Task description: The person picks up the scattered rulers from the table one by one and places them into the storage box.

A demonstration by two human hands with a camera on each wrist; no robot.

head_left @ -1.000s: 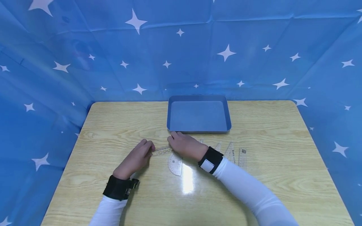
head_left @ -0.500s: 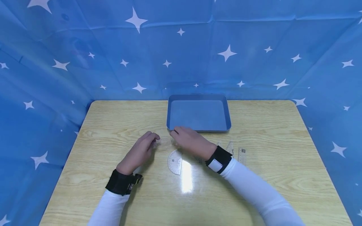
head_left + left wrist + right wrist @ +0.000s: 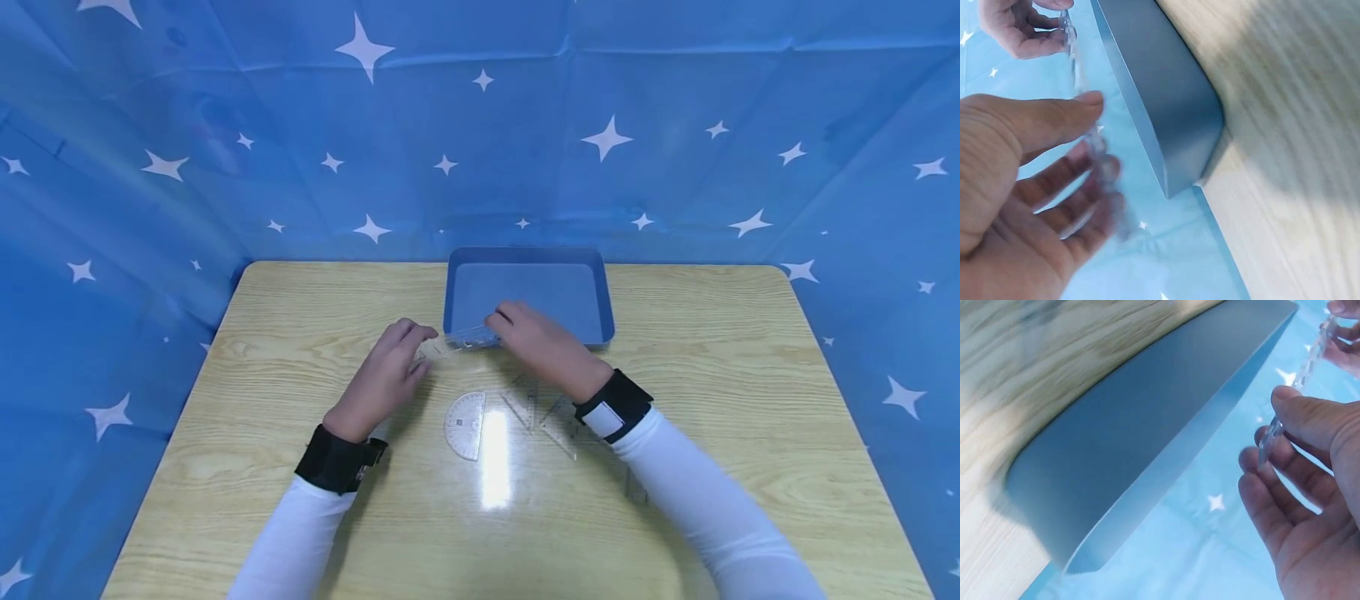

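Note:
Between my two hands is a clear plastic ruler (image 3: 471,337), raised off the table at the front edge of the blue tray (image 3: 528,292). My left hand (image 3: 384,379) pinches its left end between thumb and fingers, as the left wrist view shows. At the other end, the thumb and fingers of my right hand (image 3: 1316,450) grip it too. The ruler (image 3: 1302,378) appears edge-on in the right wrist view, close beside the tray wall (image 3: 1147,412). In the head view it overlaps the tray's near rim.
A clear protractor (image 3: 465,427) lies on the wooden table (image 3: 300,308) below my hands. Two clear set squares (image 3: 521,403) are to its right. The end of another clear strip (image 3: 636,485) shows beside my right sleeve (image 3: 697,500), which covers part of that area. A blue starry cloth (image 3: 405,108) hangs behind.
Both hands have lifted the ruler from above the protractor and carried it forward and right to the tray's front rim. The set squares have come into view from under my right arm.

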